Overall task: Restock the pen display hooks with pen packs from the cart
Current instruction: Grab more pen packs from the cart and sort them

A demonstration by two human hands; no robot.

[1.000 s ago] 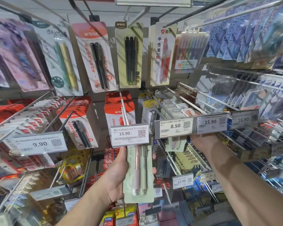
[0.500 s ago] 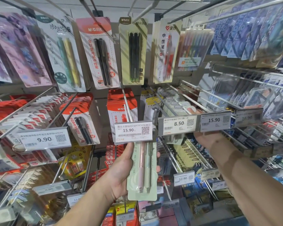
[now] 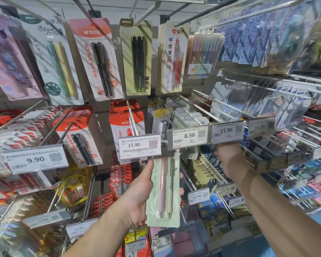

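Holding a pen pack (image 3: 163, 190) upright, the left hand (image 3: 137, 197) has its thumb on the front edge and fingers curled behind, fingertips showing at the pack's right side. The pack's top is hidden behind the 15.90 tag (image 3: 139, 146) on the centre hook (image 3: 132, 119). Over the last second the pack has risen only slightly, its top staying tucked behind that tag. The right hand (image 3: 230, 160) has stayed raised behind the 8.50 tag (image 3: 189, 136) and the next tag (image 3: 227, 131); its fingers are hidden, so I cannot tell whether they grip anything. My reading: the pack is being lined up with a hook but is not yet threaded on, and the slow progress suggests the hole is still being found.

Readable writing: the pack, pale green, holds one pink and one green pen, with small Chinese characters on its card. The next tag to the right also reads 15.90, and a further one, blurred, looks like 16.90. At left a tag (image 3: 35, 159) reads 9.90; lower down, one (image 3: 197, 196) reads 12.90. Several red packs (image 3: 95, 58) above and behind carry the M&G logo. A clear multicolour pack (image 3: 202, 54) is labelled Hi-Partner.
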